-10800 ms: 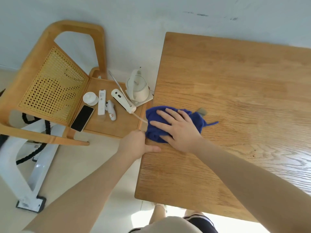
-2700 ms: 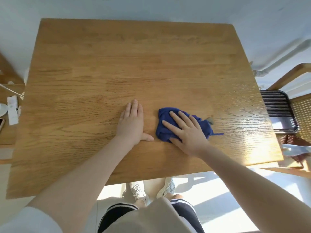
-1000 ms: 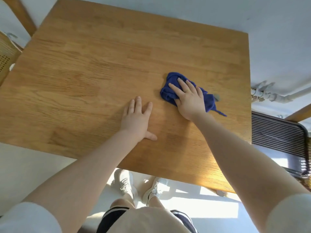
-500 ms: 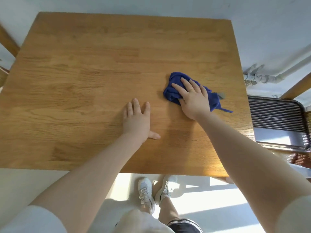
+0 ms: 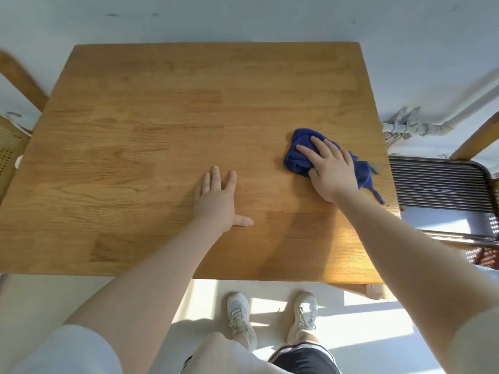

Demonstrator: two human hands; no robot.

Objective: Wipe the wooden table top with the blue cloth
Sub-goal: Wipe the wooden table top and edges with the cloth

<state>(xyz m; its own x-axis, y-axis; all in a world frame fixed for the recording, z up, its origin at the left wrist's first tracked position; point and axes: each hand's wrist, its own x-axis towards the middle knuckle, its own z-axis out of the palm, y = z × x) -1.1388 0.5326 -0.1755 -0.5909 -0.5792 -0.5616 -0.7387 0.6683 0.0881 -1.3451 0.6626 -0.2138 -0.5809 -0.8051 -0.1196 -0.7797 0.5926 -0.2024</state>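
Observation:
The wooden table top (image 5: 151, 125) fills most of the view. A crumpled blue cloth (image 5: 298, 155) lies on its right side, close to the right edge, with a thin tail trailing toward that edge. My right hand (image 5: 328, 168) presses flat on the cloth, fingers spread over it and pointing to the far left. My left hand (image 5: 218, 198) rests palm down on the bare wood near the table's middle, fingers apart, holding nothing.
A dark slatted tray (image 5: 442, 184) sits on a chair just past the table's right edge. White pipes (image 5: 410, 128) run along the wall behind it. A wooden chair with a cane back (image 5: 10, 147) stands at the left. My shoes (image 5: 240, 317) are below the near edge.
Over the last second my right hand and the cloth have slid toward the table's right edge. My left hand has stayed planted on the wood. The camera view has shifted.

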